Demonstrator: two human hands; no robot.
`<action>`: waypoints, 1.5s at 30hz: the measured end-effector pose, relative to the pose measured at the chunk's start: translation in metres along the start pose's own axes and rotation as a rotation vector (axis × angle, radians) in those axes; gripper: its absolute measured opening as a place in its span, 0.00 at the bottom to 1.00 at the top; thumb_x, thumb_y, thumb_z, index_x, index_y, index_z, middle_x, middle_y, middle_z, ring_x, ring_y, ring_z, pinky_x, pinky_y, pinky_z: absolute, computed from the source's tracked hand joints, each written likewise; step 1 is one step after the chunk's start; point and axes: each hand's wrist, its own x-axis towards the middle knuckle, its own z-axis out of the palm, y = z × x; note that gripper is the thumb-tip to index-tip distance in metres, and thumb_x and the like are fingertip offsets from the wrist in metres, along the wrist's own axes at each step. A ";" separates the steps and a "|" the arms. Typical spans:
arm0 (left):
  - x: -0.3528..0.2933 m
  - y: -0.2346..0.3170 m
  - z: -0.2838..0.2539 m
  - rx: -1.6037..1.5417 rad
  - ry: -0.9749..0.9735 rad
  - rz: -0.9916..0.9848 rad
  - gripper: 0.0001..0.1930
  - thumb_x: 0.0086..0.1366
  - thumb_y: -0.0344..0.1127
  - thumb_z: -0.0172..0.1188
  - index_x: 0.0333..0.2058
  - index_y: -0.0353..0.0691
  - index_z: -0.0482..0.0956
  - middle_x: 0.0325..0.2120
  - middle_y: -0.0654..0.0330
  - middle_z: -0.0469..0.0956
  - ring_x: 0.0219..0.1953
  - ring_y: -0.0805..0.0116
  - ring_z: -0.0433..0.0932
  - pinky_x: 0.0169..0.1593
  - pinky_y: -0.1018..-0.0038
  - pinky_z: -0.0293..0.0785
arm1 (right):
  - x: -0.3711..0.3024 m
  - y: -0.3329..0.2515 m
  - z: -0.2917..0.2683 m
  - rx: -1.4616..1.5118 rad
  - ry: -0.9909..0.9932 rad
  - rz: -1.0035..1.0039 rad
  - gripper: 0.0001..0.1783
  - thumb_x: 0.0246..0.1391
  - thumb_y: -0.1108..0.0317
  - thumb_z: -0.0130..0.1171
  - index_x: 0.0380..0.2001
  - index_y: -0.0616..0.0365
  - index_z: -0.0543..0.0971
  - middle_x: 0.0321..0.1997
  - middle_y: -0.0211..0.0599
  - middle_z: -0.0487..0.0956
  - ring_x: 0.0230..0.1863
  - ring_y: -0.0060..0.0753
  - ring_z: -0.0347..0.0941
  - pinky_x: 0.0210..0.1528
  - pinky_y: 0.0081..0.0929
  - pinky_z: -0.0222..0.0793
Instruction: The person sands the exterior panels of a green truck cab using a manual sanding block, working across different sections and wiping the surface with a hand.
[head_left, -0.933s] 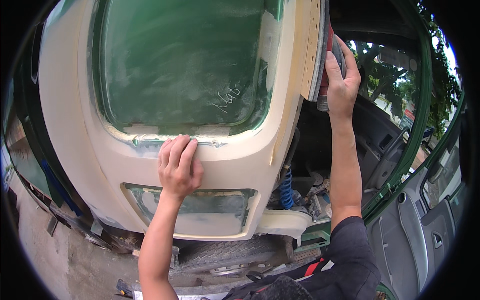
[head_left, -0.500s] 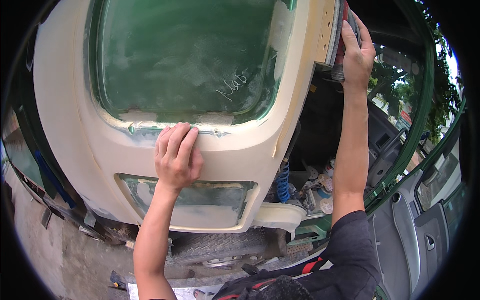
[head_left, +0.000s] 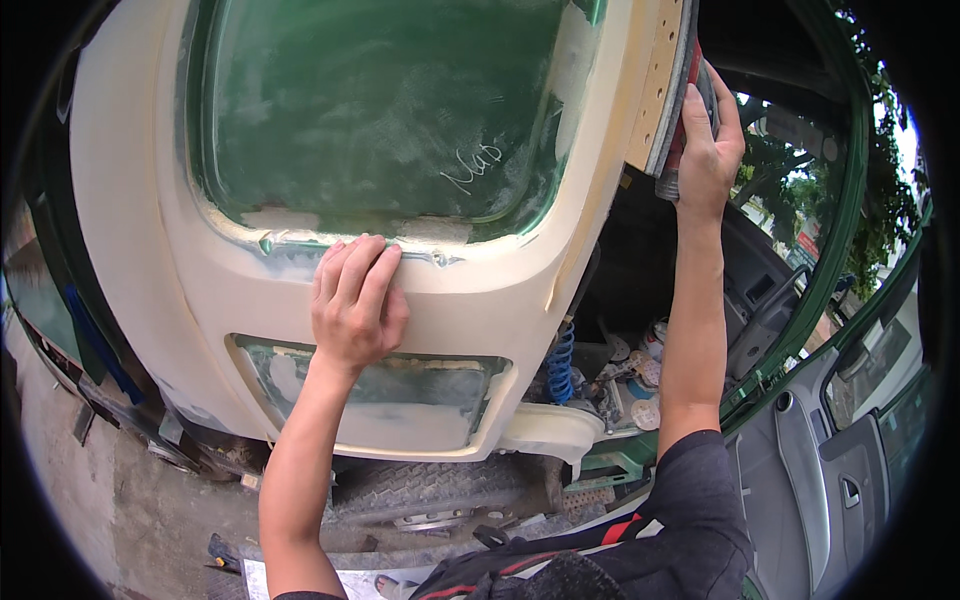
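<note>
My right hand (head_left: 712,150) is wrapped round a long hand sander (head_left: 690,120) with a dark and red body. Its perforated tan sandpaper (head_left: 655,85) lies against the right edge of the cream vehicle panel (head_left: 430,315); the sander's upper end runs out of view. My left hand (head_left: 352,310) rests on that panel with bent fingers, the fingertips at the lower rim of a recessed green area (head_left: 370,110). Nothing shows in the left hand. Patches of filler and chipped paint line the rim around its fingers.
Below sits a smaller recess (head_left: 400,395), with a tyre (head_left: 430,490) under it. Right of the panel, a doorway holds a blue coiled hose (head_left: 560,368) and cluttered small items (head_left: 635,385). A grey-lined open door (head_left: 800,480) stands at the lower right.
My right hand and the sander have slid a little downward along the panel's edge. The left hand stays at the same spot on the rim, while the view has shifted slightly.
</note>
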 end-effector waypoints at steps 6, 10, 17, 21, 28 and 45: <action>-0.001 0.000 0.001 0.003 -0.011 -0.002 0.23 0.58 0.30 0.59 0.54 0.36 0.80 0.54 0.50 0.79 0.57 0.47 0.77 0.64 0.49 0.71 | -0.022 0.004 -0.002 -0.065 -0.011 -0.060 0.24 0.69 0.64 0.62 0.62 0.65 0.76 0.54 0.40 0.83 0.54 0.28 0.79 0.62 0.29 0.72; 0.000 0.001 0.000 0.004 -0.006 0.002 0.23 0.58 0.30 0.59 0.54 0.36 0.81 0.54 0.50 0.79 0.57 0.47 0.77 0.65 0.50 0.70 | -0.008 -0.003 -0.001 -0.022 -0.017 -0.022 0.24 0.69 0.63 0.62 0.62 0.65 0.76 0.54 0.41 0.83 0.53 0.28 0.79 0.60 0.28 0.74; -0.001 -0.005 -0.003 0.020 -0.020 0.008 0.23 0.58 0.29 0.59 0.54 0.36 0.81 0.54 0.50 0.79 0.57 0.47 0.77 0.65 0.50 0.70 | -0.062 0.005 -0.003 -0.076 -0.006 -0.036 0.26 0.68 0.65 0.62 0.64 0.67 0.74 0.55 0.42 0.82 0.55 0.30 0.78 0.63 0.29 0.70; -0.001 0.000 0.002 -0.005 -0.006 0.007 0.23 0.58 0.29 0.59 0.54 0.36 0.81 0.54 0.50 0.79 0.57 0.48 0.77 0.65 0.51 0.70 | -0.076 -0.004 -0.010 -0.090 -0.010 -0.010 0.26 0.69 0.65 0.61 0.64 0.68 0.73 0.55 0.43 0.82 0.54 0.30 0.78 0.63 0.30 0.71; -0.002 0.002 -0.002 0.022 -0.020 0.010 0.23 0.58 0.29 0.59 0.54 0.37 0.81 0.53 0.52 0.79 0.56 0.49 0.78 0.64 0.52 0.71 | -0.054 -0.002 -0.007 0.009 0.017 0.055 0.25 0.69 0.65 0.61 0.63 0.67 0.74 0.53 0.41 0.83 0.50 0.25 0.78 0.58 0.26 0.72; -0.001 0.002 0.002 0.034 -0.022 0.016 0.22 0.59 0.29 0.57 0.54 0.35 0.81 0.54 0.49 0.80 0.57 0.46 0.77 0.65 0.52 0.70 | -0.167 -0.008 -0.031 -0.110 -0.058 0.160 0.31 0.67 0.64 0.60 0.68 0.69 0.69 0.62 0.45 0.78 0.60 0.34 0.74 0.68 0.34 0.66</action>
